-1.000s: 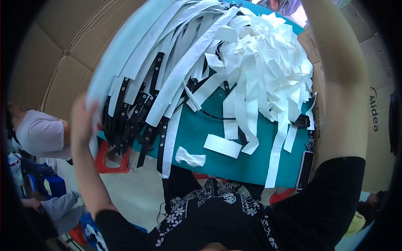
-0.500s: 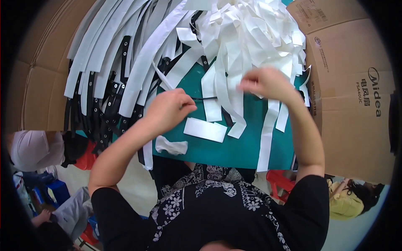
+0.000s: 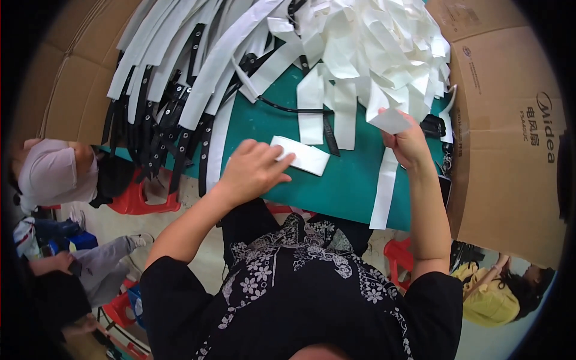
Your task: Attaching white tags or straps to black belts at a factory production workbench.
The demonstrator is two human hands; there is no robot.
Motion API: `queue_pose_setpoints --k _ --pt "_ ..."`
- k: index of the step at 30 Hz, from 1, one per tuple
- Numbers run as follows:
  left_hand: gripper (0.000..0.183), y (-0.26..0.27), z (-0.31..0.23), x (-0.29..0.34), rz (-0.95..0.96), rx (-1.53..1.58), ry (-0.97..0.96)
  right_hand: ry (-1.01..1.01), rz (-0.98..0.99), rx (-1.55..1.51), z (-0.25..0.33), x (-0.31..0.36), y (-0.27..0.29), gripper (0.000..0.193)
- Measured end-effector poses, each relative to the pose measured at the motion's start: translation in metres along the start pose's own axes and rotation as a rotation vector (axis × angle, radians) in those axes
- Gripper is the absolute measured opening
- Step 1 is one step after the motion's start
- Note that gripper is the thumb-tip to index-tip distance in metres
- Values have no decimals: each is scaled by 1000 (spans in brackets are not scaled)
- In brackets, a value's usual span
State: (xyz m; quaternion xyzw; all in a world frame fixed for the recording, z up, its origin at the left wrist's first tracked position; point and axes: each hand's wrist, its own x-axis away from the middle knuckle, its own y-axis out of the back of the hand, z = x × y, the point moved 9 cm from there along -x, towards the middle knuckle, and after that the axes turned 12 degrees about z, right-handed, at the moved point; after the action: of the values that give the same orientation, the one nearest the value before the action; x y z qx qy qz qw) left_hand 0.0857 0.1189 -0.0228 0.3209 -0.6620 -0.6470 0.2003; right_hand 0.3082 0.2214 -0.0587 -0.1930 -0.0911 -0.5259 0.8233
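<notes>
My right hand (image 3: 409, 143) is shut on a long white paper strip (image 3: 384, 192). The strip's upper end sticks out above my fingers and the rest hangs down over the front edge of the green table (image 3: 354, 183). My left hand (image 3: 252, 171) lies at the table's front edge with its fingers stretched out. Its fingertips rest on the left end of a flat white rectangle (image 3: 306, 157). A big heap of loose white strips (image 3: 372, 48) lies beyond my right hand.
Black studded straps under white strips (image 3: 156, 135) hang off the table's left side. A cardboard box (image 3: 510, 120) stands on the right, and cardboard sheets (image 3: 66, 72) on the left. A red stool (image 3: 144, 201) and a seated person (image 3: 54, 174) are lower left. Another person (image 3: 492, 288) is lower right.
My left hand came down from the strap bundle to the front edge and now touches the white rectangle. My right hand drew back from the heap, shut on a strip.
</notes>
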Motion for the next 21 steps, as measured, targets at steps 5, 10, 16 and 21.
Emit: queue_pose_setpoints --k 5,10,16,21 --pt "26 -1 23 66 10 119 220 32 -18 -132 -16 5 -17 16" --pt "14 -10 31 69 7 144 281 12 -55 -261 -40 -2 -60 16" --pt "36 35 25 27 -330 539 311 -138 113 -146 -68 -8 -124 20" --pt "36 21 25 30 -485 791 280 -171 207 0 -58 -4 -127 28"
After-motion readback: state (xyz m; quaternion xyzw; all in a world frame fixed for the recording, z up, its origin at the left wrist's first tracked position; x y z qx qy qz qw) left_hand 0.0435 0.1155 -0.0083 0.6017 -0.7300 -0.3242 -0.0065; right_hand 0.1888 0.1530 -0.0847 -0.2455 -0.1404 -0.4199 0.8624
